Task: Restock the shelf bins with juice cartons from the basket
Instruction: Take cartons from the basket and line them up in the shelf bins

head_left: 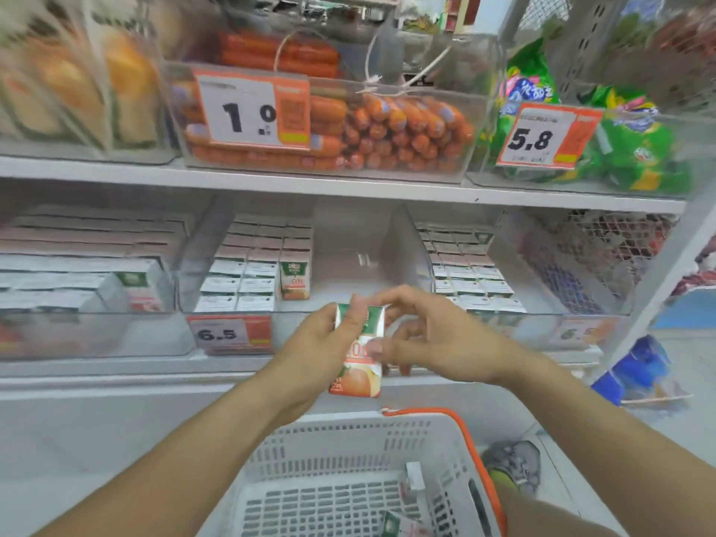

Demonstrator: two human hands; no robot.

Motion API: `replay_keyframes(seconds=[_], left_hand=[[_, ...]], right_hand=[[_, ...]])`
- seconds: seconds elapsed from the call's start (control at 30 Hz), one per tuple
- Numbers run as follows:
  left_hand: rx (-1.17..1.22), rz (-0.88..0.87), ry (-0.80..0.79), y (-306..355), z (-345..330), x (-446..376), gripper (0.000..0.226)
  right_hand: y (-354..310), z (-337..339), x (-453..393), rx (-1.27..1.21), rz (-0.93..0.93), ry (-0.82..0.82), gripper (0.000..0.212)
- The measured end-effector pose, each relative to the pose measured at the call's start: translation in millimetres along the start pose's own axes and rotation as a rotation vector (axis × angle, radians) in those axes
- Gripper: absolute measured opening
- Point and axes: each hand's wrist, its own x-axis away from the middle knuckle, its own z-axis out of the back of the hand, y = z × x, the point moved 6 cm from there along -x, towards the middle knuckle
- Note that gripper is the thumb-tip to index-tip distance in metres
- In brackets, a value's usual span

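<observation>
I stand facing a white shelf (pixel 348 188). My landmark is the middle bin (pixel 302 304), a clear tub on the lower level.

Above that bin sits a tub of orange sausages (pixel 387 129). To the bin's left and right are two more clear bins, both packed with rows of cartons. The middle bin itself is only part filled: cartons stand in rows along its left side, and its right side shows bare floor. That gap is where stock is wanted.

Below and in front of the bin is my white basket (pixel 348 451) with an orange handle. A few cartons lie in its far right corner and near edge, so I judge the job well under way but not finished.

Just in front of the bin's rim, my left hand (pixel 321 350) grips one orange juice carton (pixel 358 358) upright, fingers wrapped round its side. My right hand (pixel 438 339) meets it from the other side, fingertips curled and pinching its edge. The carton is not yet in the bin.
</observation>
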Motion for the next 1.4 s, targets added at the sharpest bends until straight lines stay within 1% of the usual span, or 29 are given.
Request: replay_keyframes(seconds=[0.07,0.1,0.17,0.23,0.3,0.33,0.37,0.43,0.5,0.53,0.57,0.6,0.67,0.7,0.77,0.87,0.97,1.0,1.03,1.13,1.17,1.2,1.23,1.27,1.33,1.4], left_hand=[[-0.083,-0.021,-0.015,0,16,11,0.088],[-0.131,-0.024,-0.009,1,27,15,0.089],[-0.233,-0.044,0.022,5,50,23,0.081],[-0.273,-0.07,0.034,12,69,31,0.074],[-0.175,-0.125,0.029,20,84,35,0.067],[-0.132,-0.182,0.039,23,93,37,0.059],[-0.187,-0.263,0.082,26,106,37,0.05],[-0.526,-0.395,0.246,32,135,40,0.042],[-0.766,-0.457,0.326,26,156,34,0.042],[-0.84,-0.462,0.339,20,161,29,0.042],[-0.9,-0.467,0.342,13,163,23,0.039],[-0.94,-0.475,0.334,8,163,17,0.033],[-0.992,-0.534,0.313,3,158,9,0.018],[-1.013,-0.572,0.312,2,156,7,0.017],[-1.014,-0.601,0.33,3,154,3,0.023],[-1.023,-0.619,0.348,2,155,-2,0.029],[-1.051,-0.641,0.348,0,155,-4,0.027],[-1.052,-0.647,0.351,0,156,-3,0.025],[-1.052,-0.664,0.352,1,156,-2,0.023],[-1.031,-0.789,0.344,11,143,9,0.011],[-1.013,-0.826,0.333,13,135,14,0.008],[-0.979,-0.825,0.302,11,126,16,0.005],[-0.936,-0.777,0.24,4,116,16,0.004],[-0.901,-0.676,0.145,-9,105,14,0.005],[-0.901,-0.402,-0.078,-54,85,9,0.004],[-0.928,-0.166,-0.238,-110,72,11,0.004]], right_hand=[[-9,-19,-7,0.094,0.012,0.013,0.053],[-15,-26,-10,0.103,0.022,0.017,0.05],[-29,-42,-17,0.101,0.047,0.005,0.044],[-41,-55,-24,0.046,0.068,-0.01,0.042],[-50,-60,-35,-0.08,0.082,0.009,0.041],[-53,-59,-42,-0.137,0.091,0.041,0.041],[-55,-54,-50,-0.168,0.096,0.1,0.04],[-53,-36,-71,-0.148,0.094,0.268,0.039],[-44,-17,-93,0.017,0.098,0.437,0.039],[-40,-11,-105,0.152,0.096,0.493,0.039],[-35,-9,-117,0.281,0.083,0.512,0.039],[-29,-11,-130,0.373,0.064,0.493,0.039],[-14,-23,-153,0.459,-0.003,0.399,0.04],[-8,-30,-162,0.492,-0.045,0.36,0.041],[0,-42,-175,0.536,-0.105,0.32,0.045],[8,-50,-187,0.588,-0.125,0.323,0.049],[10,-45,-180,0.535,-0.193,0.349,0.062],[6,-41,-174,0.526,-0.177,0.37,0.061],[-1,-37,-165,0.53,-0.116,0.41,0.055],[-26,-32,-116,0.444,0.194,0.61,0.024],[-30,-34,-96,0.391,0.289,0.644,0.019],[-28,-38,-77,0.341,0.349,0.659,0.016],[-20,-43,-61,0.293,0.372,0.657,0.017],[-6,-49,-49,0.253,0.363,0.638,0.018],[38,-61,-33,0.209,0.282,0.565,0.02],[97,-74,-20,0.219,0.099,0.445,0.017]])
